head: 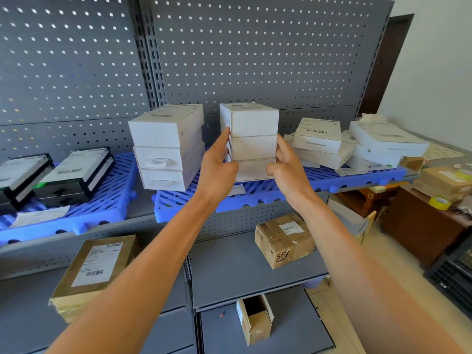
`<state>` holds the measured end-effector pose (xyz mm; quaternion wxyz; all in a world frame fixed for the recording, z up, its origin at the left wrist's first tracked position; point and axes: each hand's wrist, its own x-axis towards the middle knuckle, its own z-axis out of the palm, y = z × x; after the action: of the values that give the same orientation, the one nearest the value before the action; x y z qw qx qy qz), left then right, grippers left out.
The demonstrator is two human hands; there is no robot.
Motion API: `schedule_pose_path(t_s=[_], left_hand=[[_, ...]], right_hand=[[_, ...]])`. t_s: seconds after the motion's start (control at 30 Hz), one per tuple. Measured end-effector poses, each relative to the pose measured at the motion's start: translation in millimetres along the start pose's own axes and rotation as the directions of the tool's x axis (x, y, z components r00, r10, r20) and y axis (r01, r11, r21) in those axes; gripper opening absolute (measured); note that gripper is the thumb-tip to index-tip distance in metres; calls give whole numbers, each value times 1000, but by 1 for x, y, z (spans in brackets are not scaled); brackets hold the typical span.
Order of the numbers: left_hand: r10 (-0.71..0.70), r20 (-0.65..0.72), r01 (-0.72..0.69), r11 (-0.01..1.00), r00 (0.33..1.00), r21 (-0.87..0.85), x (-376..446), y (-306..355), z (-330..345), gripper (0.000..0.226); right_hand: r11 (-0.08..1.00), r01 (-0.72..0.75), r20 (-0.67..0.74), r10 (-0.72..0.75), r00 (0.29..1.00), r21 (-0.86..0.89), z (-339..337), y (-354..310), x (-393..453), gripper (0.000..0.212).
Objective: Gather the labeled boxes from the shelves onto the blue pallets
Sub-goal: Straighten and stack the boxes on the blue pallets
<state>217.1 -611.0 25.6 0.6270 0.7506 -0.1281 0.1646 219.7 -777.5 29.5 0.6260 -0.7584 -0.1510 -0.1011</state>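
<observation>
A stack of three white boxes (252, 139) stands on the middle blue pallet (258, 192). My left hand (219, 167) grips its left side and my right hand (286, 167) grips its right side. Left of it rests another stack of three white labeled boxes (166, 146). To the right lies a loose pile of flat white labeled boxes (357, 144). Black and white boxes (53, 175) sit on the left blue pallet (102, 208). On the lower shelf lie a flat brown labeled box (94, 272) and a brown cardboard box (283, 238).
Grey pegboard shelving (229, 60) backs the pallets. A small open carton (255, 318) sits on the bottom shelf. At the right stand a brown wooden desk (421, 226) with parcels and yellow tape (439, 203), and a black crate (454, 277).
</observation>
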Motion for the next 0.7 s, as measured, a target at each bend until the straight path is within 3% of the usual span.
schedule_pose_path(t_s=[0.4, 0.57, 0.7], left_hand=[[-11, -43, 11, 1000, 999, 7, 1, -11, 20, 90], [10, -50, -8, 999, 999, 36, -6, -12, 23, 90], [-8, -64, 11, 999, 998, 46, -13, -7, 25, 87]], right_hand=[[1000, -9, -18, 8, 1000, -11, -6, 15, 10, 67], [998, -47, -37, 45, 998, -35, -1, 18, 4, 90], [998, -53, -60, 50, 997, -46, 3, 18, -1, 90]])
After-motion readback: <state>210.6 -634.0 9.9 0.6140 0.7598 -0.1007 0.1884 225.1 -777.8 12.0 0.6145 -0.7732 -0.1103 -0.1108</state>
